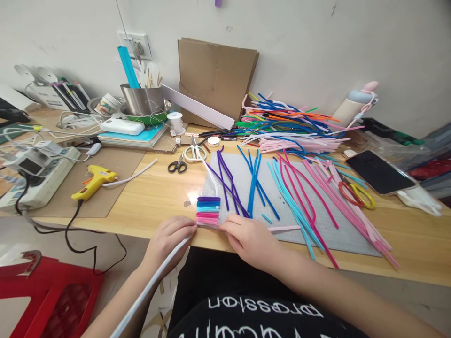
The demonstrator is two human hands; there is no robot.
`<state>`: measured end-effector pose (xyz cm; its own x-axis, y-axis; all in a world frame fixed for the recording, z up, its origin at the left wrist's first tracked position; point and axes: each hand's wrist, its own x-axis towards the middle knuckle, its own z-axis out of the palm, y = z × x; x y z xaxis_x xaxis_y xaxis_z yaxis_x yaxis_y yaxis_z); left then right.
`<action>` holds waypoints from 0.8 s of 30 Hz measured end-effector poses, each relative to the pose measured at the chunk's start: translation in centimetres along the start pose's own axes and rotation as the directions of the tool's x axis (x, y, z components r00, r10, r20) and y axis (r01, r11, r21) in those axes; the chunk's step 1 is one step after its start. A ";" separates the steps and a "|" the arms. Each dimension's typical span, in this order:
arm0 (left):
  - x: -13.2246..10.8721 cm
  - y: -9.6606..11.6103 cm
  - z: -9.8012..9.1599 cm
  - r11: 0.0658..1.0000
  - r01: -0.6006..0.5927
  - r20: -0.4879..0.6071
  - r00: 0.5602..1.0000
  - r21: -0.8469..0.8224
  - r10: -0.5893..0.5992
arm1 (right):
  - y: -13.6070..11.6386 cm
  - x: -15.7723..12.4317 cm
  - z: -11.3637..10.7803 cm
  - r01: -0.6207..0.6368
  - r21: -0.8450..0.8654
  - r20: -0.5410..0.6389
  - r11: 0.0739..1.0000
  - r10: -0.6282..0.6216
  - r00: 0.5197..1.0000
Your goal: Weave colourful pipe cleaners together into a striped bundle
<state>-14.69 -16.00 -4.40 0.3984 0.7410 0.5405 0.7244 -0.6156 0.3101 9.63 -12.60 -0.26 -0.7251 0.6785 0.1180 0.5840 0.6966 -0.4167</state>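
A small striped panel of pipe cleaners [208, 210], purple, blue, turquoise and pink from far to near, lies at the table's front edge. My left hand [169, 238] pinches its near left corner, where a long white pipe cleaner [151, 284] runs back toward the lower left. At the opposite near corner, my right hand [249, 238] has its fingers closed on the panel's edge; the fingertips are partly hidden. More white stems [212, 180] extend from its far side. Purple pipe cleaners [229, 183] lie just beyond my right hand, with blue ones [254, 185] beside them.
A grey cutting mat [292, 225] carries loose turquoise and pink stems. Two scissors [177, 165] and a yellow glue gun [93, 182] lie to the left. Red-yellow scissors [357, 195] and a phone [380, 172] are at right. Behind are a pipe-cleaner heap [299, 143] and cardboard [216, 80].
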 end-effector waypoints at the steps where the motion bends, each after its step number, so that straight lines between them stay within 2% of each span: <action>1: 0.1 0.0 -0.1 1.000 0.000 0.008 1.000 0.003 0.000 | 0.0 0.0 0.0 0.000 0.004 0.002 1.000 0.000 1.000; 12: 1.4 1.1 -0.3 0.995 0.079 0.042 0.996 0.063 -0.082 | 0.4 0.2 -0.2 -0.037 -0.024 -0.009 0.999 0.037 0.999; 20: 2.1 1.6 -0.4 0.969 0.241 0.035 0.969 0.061 -0.244 | 0.7 0.6 -0.6 -0.070 -0.024 -0.020 0.997 0.069 0.997; 24: 2.0 1.6 -0.4 0.973 0.211 0.045 0.975 0.094 -0.216 | 0.7 0.5 -0.7 -0.063 -0.029 -0.013 0.998 0.062 0.998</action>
<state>-12.99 -15.65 -2.51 0.2574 0.8679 0.4248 0.8417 -0.4173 0.3427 9.91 -11.61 0.10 -0.6827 0.7234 0.1032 0.6384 0.6592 -0.3974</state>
